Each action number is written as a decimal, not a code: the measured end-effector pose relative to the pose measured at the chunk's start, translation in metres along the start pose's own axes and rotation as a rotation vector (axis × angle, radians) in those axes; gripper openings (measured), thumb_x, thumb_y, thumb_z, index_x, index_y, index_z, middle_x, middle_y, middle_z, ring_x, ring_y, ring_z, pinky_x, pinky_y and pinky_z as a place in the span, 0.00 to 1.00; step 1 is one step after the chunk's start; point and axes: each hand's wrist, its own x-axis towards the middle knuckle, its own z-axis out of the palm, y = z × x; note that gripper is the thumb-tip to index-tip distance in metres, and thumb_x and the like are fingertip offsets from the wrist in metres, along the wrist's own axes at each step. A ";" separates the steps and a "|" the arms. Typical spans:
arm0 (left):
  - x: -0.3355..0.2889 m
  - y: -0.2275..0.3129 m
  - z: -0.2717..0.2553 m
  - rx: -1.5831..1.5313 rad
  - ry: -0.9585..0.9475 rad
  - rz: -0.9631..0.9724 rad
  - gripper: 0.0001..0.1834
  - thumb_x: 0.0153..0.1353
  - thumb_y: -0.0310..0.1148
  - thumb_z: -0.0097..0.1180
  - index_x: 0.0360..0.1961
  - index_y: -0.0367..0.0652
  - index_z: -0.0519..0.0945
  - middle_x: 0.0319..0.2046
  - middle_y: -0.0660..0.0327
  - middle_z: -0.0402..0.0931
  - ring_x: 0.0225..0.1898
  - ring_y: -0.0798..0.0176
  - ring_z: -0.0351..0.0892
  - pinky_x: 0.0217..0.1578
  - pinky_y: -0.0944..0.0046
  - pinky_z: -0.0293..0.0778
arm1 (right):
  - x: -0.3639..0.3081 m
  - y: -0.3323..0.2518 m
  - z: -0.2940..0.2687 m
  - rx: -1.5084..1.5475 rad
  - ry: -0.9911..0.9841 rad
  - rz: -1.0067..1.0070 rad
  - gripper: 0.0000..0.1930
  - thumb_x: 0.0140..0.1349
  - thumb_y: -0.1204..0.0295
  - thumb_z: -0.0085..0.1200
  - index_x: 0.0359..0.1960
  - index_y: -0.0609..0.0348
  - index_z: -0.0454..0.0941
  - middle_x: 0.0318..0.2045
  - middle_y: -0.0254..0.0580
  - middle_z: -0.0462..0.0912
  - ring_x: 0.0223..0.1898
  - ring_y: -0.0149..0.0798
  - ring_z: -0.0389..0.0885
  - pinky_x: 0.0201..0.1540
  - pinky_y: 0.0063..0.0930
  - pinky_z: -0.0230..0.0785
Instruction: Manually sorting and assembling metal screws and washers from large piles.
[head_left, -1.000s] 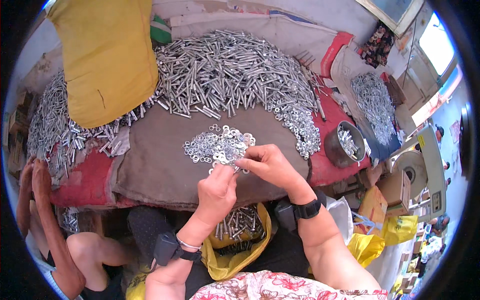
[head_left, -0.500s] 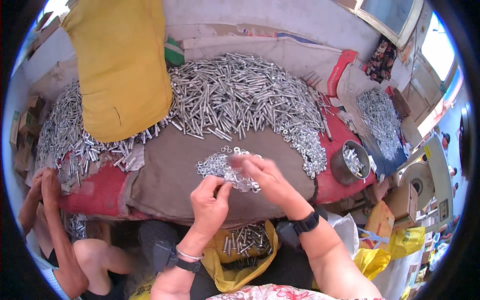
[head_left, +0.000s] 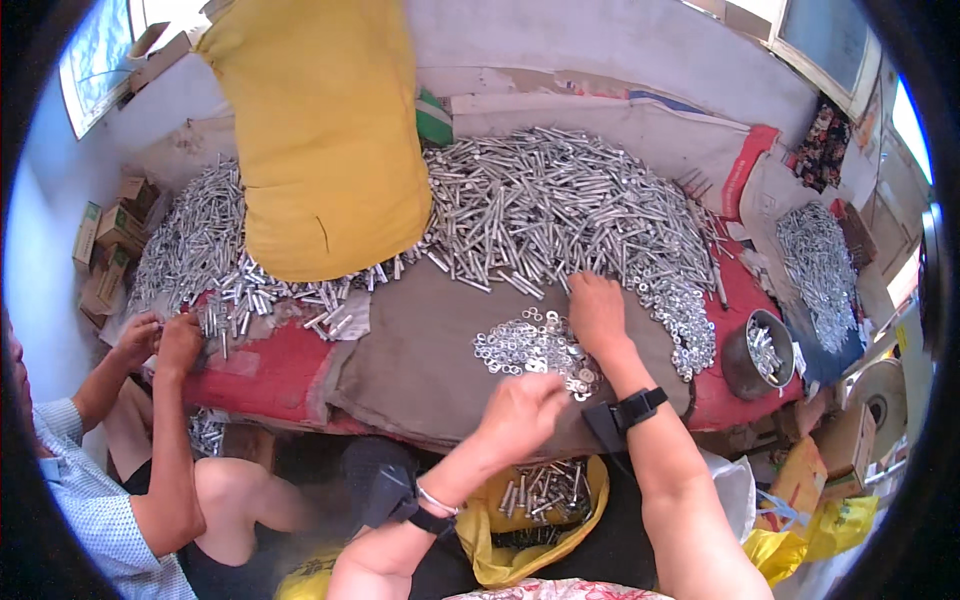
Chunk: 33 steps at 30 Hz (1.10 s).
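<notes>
My right hand [head_left: 597, 315] reaches past the loose washers to the near edge of a large heap of silver bolts [head_left: 560, 200]. Its fingers are curled down against the metal, and whatever lies under them is hidden. My left hand [head_left: 515, 418] hovers in front of the small washer pile [head_left: 520, 342], thumb and fingers pinched together. Anything in that pinch is too small and blurred to name. More washers [head_left: 685, 325] spill from the heap's right end. Below my hands, between my legs, an open yellow bag [head_left: 480, 545] contains several bolts.
A big yellow sack [head_left: 330, 140] leans over the heap. At the right stand a metal pot [head_left: 752, 365] of small parts and another pile of metal pieces [head_left: 818, 270]. On the left, another person's hands [head_left: 165, 340] work near the bolts. Cardboard boxes [head_left: 120, 235] stand behind them.
My right hand has left my left hand's side and moved forward to the bolt heap. My left hand stays in front of the washers. The whole view has shifted, showing more of the left side.
</notes>
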 end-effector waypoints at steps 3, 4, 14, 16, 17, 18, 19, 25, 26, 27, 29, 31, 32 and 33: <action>0.030 -0.024 -0.044 0.153 0.373 -0.042 0.08 0.53 0.29 0.58 0.32 0.35 0.80 0.26 0.48 0.79 0.31 0.47 0.81 0.32 0.56 0.74 | 0.003 -0.004 -0.006 0.055 -0.008 0.029 0.09 0.47 0.78 0.54 0.33 0.59 0.76 0.34 0.46 0.79 0.42 0.47 0.77 0.44 0.40 0.64; 0.042 -0.037 -0.058 0.249 0.469 -0.053 0.07 0.53 0.29 0.58 0.31 0.36 0.79 0.27 0.47 0.79 0.32 0.44 0.79 0.33 0.52 0.73 | -0.001 -0.003 -0.014 -0.003 -0.050 0.063 0.09 0.47 0.78 0.53 0.33 0.59 0.77 0.34 0.45 0.79 0.42 0.47 0.78 0.44 0.40 0.64; 0.110 -0.105 -0.102 0.580 0.606 -0.329 0.10 0.53 0.33 0.58 0.28 0.36 0.80 0.30 0.46 0.80 0.36 0.41 0.80 0.37 0.46 0.73 | -0.026 -0.010 -0.058 0.506 0.139 0.208 0.07 0.54 0.70 0.60 0.27 0.60 0.78 0.21 0.46 0.79 0.25 0.51 0.79 0.26 0.39 0.68; 0.120 -0.113 -0.097 0.623 0.598 -0.414 0.14 0.50 0.38 0.62 0.29 0.37 0.82 0.31 0.45 0.81 0.34 0.42 0.81 0.38 0.48 0.74 | -0.035 -0.018 -0.068 0.541 0.129 0.185 0.06 0.54 0.71 0.61 0.27 0.60 0.78 0.22 0.46 0.79 0.25 0.51 0.80 0.26 0.37 0.68; 0.125 -0.118 -0.097 0.619 0.593 -0.411 0.14 0.50 0.38 0.62 0.29 0.37 0.82 0.31 0.45 0.81 0.34 0.42 0.81 0.38 0.48 0.74 | -0.039 -0.020 -0.070 0.587 0.117 0.156 0.06 0.53 0.72 0.61 0.27 0.60 0.78 0.22 0.47 0.79 0.25 0.50 0.80 0.26 0.35 0.69; 0.129 -0.122 -0.099 0.626 0.592 -0.399 0.13 0.50 0.38 0.62 0.29 0.37 0.83 0.30 0.45 0.81 0.35 0.42 0.81 0.38 0.49 0.74 | -0.043 -0.020 -0.072 0.599 0.127 0.118 0.05 0.53 0.74 0.61 0.27 0.61 0.78 0.22 0.47 0.79 0.24 0.49 0.80 0.27 0.34 0.69; 0.130 -0.127 -0.102 0.636 0.592 -0.389 0.12 0.50 0.37 0.62 0.29 0.38 0.83 0.30 0.45 0.81 0.35 0.42 0.81 0.38 0.49 0.74 | -0.045 -0.019 -0.074 0.599 0.127 0.123 0.05 0.53 0.74 0.61 0.27 0.61 0.78 0.22 0.47 0.79 0.24 0.49 0.80 0.27 0.34 0.69; 0.118 -0.104 -0.087 0.486 0.503 -0.243 0.09 0.51 0.30 0.59 0.33 0.37 0.80 0.29 0.46 0.80 0.36 0.42 0.79 0.38 0.50 0.73 | -0.054 -0.016 -0.089 0.678 0.136 0.134 0.05 0.54 0.75 0.62 0.29 0.63 0.79 0.24 0.47 0.80 0.25 0.46 0.80 0.28 0.32 0.70; 0.113 -0.100 -0.084 0.416 0.491 -0.193 0.09 0.52 0.28 0.58 0.35 0.37 0.79 0.30 0.46 0.79 0.37 0.42 0.79 0.39 0.50 0.73 | -0.054 -0.020 -0.092 0.713 0.159 0.112 0.05 0.54 0.76 0.62 0.29 0.63 0.79 0.25 0.47 0.81 0.25 0.45 0.81 0.28 0.31 0.70; 0.107 -0.094 -0.079 0.413 0.483 -0.193 0.09 0.52 0.28 0.58 0.35 0.37 0.79 0.30 0.46 0.79 0.37 0.42 0.79 0.39 0.50 0.73 | -0.054 -0.023 -0.095 0.746 0.181 0.088 0.05 0.54 0.76 0.62 0.29 0.63 0.79 0.25 0.46 0.81 0.26 0.45 0.81 0.28 0.30 0.70; 0.097 -0.085 -0.067 0.503 0.515 -0.175 0.09 0.54 0.27 0.57 0.36 0.36 0.77 0.36 0.46 0.78 0.40 0.41 0.78 0.41 0.49 0.72 | -0.060 -0.022 -0.097 0.760 0.165 0.105 0.05 0.53 0.77 0.62 0.29 0.62 0.79 0.26 0.46 0.81 0.27 0.44 0.81 0.28 0.30 0.71; 0.092 -0.086 -0.065 0.567 0.541 -0.152 0.09 0.54 0.27 0.57 0.36 0.37 0.77 0.38 0.46 0.77 0.41 0.41 0.77 0.41 0.48 0.71 | -0.063 -0.021 -0.091 0.727 0.208 0.069 0.05 0.53 0.75 0.62 0.29 0.61 0.79 0.25 0.45 0.81 0.26 0.46 0.80 0.29 0.33 0.71; 0.091 -0.087 -0.065 0.629 0.566 -0.129 0.09 0.53 0.28 0.58 0.36 0.38 0.77 0.39 0.47 0.76 0.42 0.41 0.77 0.41 0.47 0.71 | -0.064 -0.018 -0.089 0.728 0.208 0.070 0.05 0.53 0.75 0.62 0.29 0.61 0.79 0.25 0.45 0.81 0.26 0.46 0.80 0.29 0.33 0.71; 0.091 -0.090 -0.068 0.633 0.569 -0.130 0.09 0.53 0.28 0.58 0.36 0.38 0.77 0.39 0.47 0.76 0.42 0.41 0.77 0.41 0.47 0.71 | -0.064 -0.016 -0.087 0.647 0.201 0.024 0.05 0.53 0.74 0.62 0.29 0.60 0.78 0.25 0.44 0.80 0.26 0.47 0.80 0.29 0.34 0.70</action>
